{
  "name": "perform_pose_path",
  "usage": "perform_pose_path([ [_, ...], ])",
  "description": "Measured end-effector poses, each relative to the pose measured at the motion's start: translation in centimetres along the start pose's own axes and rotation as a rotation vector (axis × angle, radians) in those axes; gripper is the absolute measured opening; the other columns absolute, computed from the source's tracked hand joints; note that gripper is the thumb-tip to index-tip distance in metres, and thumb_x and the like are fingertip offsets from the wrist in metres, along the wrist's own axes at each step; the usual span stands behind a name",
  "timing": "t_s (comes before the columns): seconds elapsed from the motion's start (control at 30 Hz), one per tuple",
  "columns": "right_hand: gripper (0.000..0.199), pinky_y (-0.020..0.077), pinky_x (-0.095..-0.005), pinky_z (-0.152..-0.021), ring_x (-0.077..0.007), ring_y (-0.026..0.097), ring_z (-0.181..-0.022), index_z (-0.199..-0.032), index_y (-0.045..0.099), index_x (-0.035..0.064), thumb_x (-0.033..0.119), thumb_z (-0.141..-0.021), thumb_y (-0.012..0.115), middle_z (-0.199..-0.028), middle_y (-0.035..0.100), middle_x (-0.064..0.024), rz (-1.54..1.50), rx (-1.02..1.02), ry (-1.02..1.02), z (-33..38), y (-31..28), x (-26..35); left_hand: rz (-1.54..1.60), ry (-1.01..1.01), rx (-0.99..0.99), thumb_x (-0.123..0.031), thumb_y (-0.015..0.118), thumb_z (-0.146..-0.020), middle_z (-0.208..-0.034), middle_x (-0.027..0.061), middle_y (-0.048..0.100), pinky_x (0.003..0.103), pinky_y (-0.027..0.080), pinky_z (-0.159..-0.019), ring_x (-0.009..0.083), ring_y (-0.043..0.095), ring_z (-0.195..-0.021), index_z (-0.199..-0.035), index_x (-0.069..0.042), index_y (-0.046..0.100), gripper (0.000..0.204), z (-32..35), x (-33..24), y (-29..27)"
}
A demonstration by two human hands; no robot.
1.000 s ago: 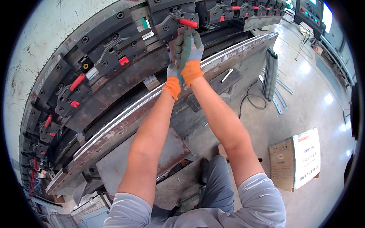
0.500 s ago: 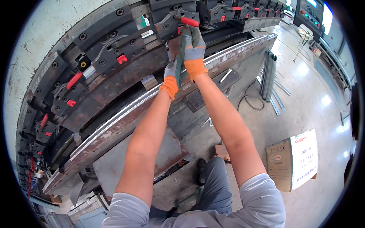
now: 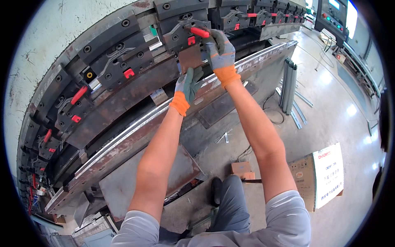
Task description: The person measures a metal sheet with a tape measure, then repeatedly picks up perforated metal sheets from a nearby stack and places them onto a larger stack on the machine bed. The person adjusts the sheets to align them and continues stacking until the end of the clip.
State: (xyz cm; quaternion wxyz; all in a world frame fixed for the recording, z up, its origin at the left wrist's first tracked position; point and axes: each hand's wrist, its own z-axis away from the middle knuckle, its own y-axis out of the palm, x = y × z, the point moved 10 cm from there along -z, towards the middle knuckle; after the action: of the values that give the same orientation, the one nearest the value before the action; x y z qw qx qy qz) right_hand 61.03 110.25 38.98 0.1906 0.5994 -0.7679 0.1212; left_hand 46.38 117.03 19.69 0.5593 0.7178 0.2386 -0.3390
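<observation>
My right hand (image 3: 222, 49), in a grey and green glove with an orange cuff, closes its fingers at the free end of a red lever (image 3: 200, 32). That lever sits on a black tool clamp (image 3: 175, 38) of a large bending machine. Beneath the clamp hangs a small brownish steel plate (image 3: 190, 57), upright. Lower down, my left hand (image 3: 188, 87), gloved alike, holds the plate at its bottom edge from below. Its fingers point up, and how much of the plate lies between them is partly hidden.
A long steel rail (image 3: 135, 123) crosses below my hands. More clamps with red levers (image 3: 79, 95) line the machine. At the right are a bundle of metal strips (image 3: 289, 86), a control panel (image 3: 332, 20) and a cardboard box (image 3: 302, 177). A flat sheet (image 3: 148, 175) lies lower left.
My right hand has come away from beside my left hand and moved right, onto the end of the red lever. My left hand has dropped slightly, and more of the plate shows.
</observation>
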Motion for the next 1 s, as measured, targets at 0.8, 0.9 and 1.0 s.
perform_pose_path([
  [0.8,0.022,0.048,-0.0363,-0.07,-0.0241,0.06,-0.076,-0.111,0.068,0.0064,0.024,-0.102,0.059,-0.087,0.067,-0.0106,-0.08,-0.326,0.271,0.0,-0.8,-2.6,0.272,0.01,0.28,-0.071,0.06,-0.089,-0.15,0.0156,0.052,0.047,0.045,-0.112,0.0322,0.055,-0.132,-0.15,-0.005,0.041,0.093,0.0,-1.2,6.8],
  [0.9,0.021,0.0482,-0.0328,-0.07,-0.0144,0.056,-0.074,-0.11,0.069,0.0052,0.022,-0.103,0.059,-0.084,0.066,-0.005,0.049,-0.399,0.227,0.3,0.2,-1.5,0.284,0.041,0.224,-0.069,0.06,-0.091,-0.152,0.0145,0.051,0.044,0.042,-0.115,0.03,0.052,-0.135,-0.15,-0.004,0.041,0.091,-0.4,-1.5,5.0],
  [1.0,0.02,0.0495,-0.036,-0.072,-0.022,0.06,-0.075,-0.11,0.069,0.0049,0.021,-0.102,0.06,-0.087,0.069,-0.0095,-0.015,-0.387,0.353,1.2,0.3,-2.4,0.264,0.033,0.272,-0.07,0.059,-0.09,-0.152,0.0139,0.051,0.044,0.041,-0.115,0.0303,0.052,-0.136,-0.15,-0.004,0.041,0.091,0.2,-1.6,5.6],
])
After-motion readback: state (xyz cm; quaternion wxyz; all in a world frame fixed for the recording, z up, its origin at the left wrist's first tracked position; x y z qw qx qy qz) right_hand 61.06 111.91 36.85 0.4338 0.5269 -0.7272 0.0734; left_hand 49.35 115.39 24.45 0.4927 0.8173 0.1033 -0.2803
